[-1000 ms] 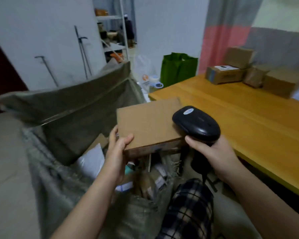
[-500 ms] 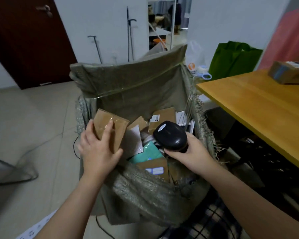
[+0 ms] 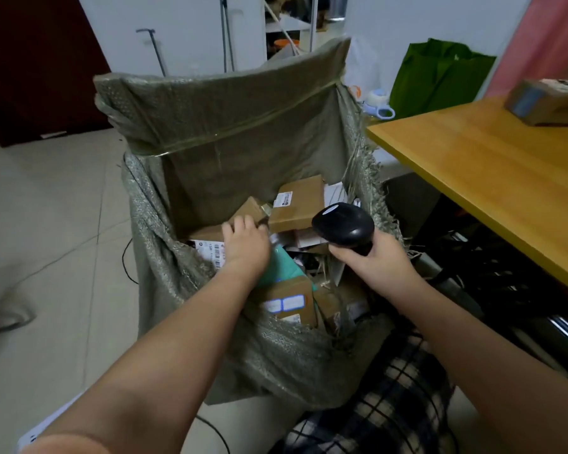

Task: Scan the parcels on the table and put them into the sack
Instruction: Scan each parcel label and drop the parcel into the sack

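Left hand inside open grey-green woven sack, palm down on brown cardboard parcel with white barcode label, left side of sack. Fingers draped over it; gripping or resting, can't tell. Right hand fingers clamped round black handheld scanner over sack's right side. Taped cardboard box far right on yellow wooden table.

The sack is woven of coarse, dull plastic, frayed at the rim. The parcel is made of matt cardboard, paper-labelled. The scanner is moulded in glossy black plastic; the table is finished in smooth wood.
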`<state>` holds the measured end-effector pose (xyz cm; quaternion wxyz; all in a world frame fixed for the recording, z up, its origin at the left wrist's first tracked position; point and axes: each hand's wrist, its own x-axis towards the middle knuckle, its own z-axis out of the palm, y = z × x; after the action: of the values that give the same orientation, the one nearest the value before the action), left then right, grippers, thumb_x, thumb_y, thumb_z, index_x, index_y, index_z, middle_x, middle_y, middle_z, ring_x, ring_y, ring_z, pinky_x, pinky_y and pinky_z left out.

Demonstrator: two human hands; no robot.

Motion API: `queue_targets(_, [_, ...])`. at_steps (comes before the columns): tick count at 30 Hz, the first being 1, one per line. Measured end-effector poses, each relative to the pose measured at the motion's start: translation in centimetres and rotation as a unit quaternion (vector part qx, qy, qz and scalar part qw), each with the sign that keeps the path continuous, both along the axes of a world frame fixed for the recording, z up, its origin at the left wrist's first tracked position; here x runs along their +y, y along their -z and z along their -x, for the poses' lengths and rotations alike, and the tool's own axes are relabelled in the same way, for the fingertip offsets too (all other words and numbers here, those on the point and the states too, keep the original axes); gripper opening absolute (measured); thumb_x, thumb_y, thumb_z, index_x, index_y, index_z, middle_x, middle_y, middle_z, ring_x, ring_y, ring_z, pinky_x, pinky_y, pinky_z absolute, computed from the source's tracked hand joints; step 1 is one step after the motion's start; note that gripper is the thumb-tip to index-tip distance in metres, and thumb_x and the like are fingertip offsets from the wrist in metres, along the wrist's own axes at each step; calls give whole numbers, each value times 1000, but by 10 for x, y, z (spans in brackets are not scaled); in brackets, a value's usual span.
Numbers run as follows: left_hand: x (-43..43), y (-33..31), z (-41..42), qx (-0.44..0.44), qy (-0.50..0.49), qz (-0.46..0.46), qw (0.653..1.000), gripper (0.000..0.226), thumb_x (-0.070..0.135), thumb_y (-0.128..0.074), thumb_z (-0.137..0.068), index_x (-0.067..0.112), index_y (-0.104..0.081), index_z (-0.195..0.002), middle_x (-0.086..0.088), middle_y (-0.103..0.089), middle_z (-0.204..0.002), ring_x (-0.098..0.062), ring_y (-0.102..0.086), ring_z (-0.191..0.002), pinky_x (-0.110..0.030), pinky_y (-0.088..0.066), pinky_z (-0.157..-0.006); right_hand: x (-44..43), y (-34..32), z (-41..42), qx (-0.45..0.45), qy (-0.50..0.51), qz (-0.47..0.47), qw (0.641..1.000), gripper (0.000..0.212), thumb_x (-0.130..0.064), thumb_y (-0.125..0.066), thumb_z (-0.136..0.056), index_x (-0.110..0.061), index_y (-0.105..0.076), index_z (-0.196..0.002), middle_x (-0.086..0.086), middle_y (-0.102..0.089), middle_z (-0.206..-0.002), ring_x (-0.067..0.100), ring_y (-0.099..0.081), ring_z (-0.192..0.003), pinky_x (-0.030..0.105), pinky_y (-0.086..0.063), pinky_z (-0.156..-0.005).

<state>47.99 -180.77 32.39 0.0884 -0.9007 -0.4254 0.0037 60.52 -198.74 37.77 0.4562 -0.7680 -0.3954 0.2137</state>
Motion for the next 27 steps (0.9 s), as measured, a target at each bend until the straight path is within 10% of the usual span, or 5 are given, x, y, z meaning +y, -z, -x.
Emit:
queue_targets(8, [-50, -59, -63, -165, 158, -35, 973, 43, 37, -53, -87, 19, -51, -126, -11, -46, -131, -32, -43, -117, -42, -32, -92, -41, -26, -38, -3, 148, -48, 988, 38, -32, -75, -81, -16, -65, -114, -3, -67, -100, 12, -59, -95, 26, -43, -82])
queue_targets(14, [-126, -88, -140, -205, 280, -2, 938, 46, 39, -52, -90, 22, -47, -132, -6, -50, -125, -30, -46, -115, -42, -32, -90, -120, -52, -71, 38, 254, -136, 957, 18, -28, -71, -85, -31, -58, -97, -5, -64, -72, 9, -59, -50, 21, -46, -47])
queue_targets(17, [-174, -100, -179, -211, 340, 28, 916, 46, 38, -50, -93, 23, -44, -135, -5, -50, -128, -29, -44, -118, -41, -32, -93, -176, -66, -90, 63, 320, -170, 930, 21, -24, -71, -85, -41, -60, -92, -6, -61, -64, 15, -56, -44, 27, -48, -45])
queue_targets(23, [-272, -113, -242, -218, 443, 40, 868, 45, 37, -52, -92, 23, -47, -135, -5, -50, -131, -29, -40, -122, -42, -30, -96, -323, -80, -139, 148, 511, -176, 829, 32, -29, -79, -79, -6, -60, -91, 14, -66, -74, 22, -65, -47, 28, -51, -43])
queue_targets(27, [-330, -114, -275, -207, 487, 51, 847, 44, 37, -51, -91, 24, -49, -134, -5, -50, -130, -29, -40, -122, -40, -29, -95, -404, -76, -170, 133, 616, -71, 773, 54, -51, -74, -77, -3, -62, -99, 13, -68, -92, 29, -68, -78, 40, -58, -71])
